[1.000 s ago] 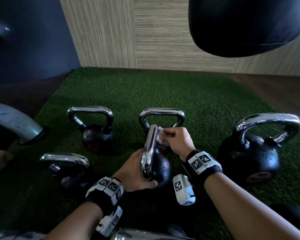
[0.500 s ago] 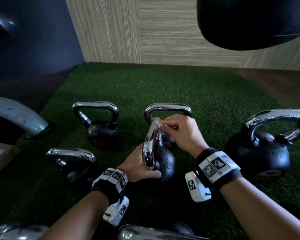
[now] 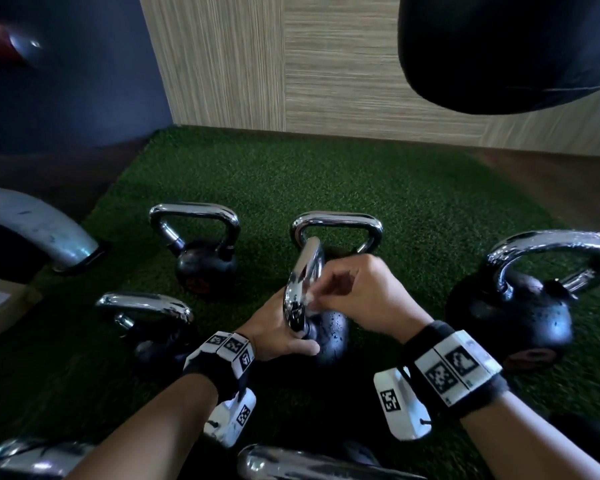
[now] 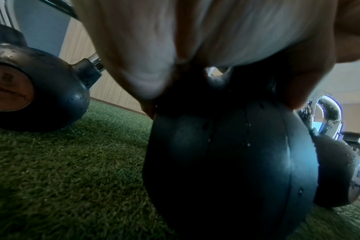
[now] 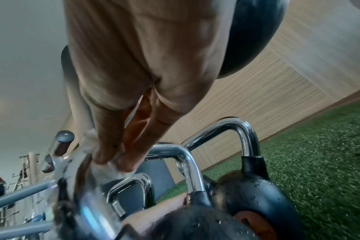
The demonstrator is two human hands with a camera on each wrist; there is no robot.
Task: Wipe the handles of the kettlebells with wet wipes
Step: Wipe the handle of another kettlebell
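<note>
A small black kettlebell (image 3: 328, 336) (image 4: 226, 162) with a chrome handle (image 3: 303, 282) (image 5: 86, 191) stands on green turf in front of me. My left hand (image 3: 278, 332) grips its body near the base of the handle, thumb across the front. My right hand (image 3: 357, 299) pinches a crumpled white wet wipe (image 3: 307, 301) (image 5: 105, 170) against the handle's right side, low down. Most of the wipe is hidden by the fingers (image 5: 105, 152).
Several other chrome-handled kettlebells stand around: one behind (image 3: 336, 225), one back left (image 3: 203, 251), one left (image 3: 149, 323), a big one right (image 3: 520, 303). Two handles lie at the bottom edge (image 3: 291, 462). A black punching bag (image 3: 506, 46) hangs top right. A grey machine leg (image 3: 32, 230) stands left.
My right hand with the wipe has slid from the top of the handle down its side toward the body. The left hand keeps its grip on the kettlebell.
</note>
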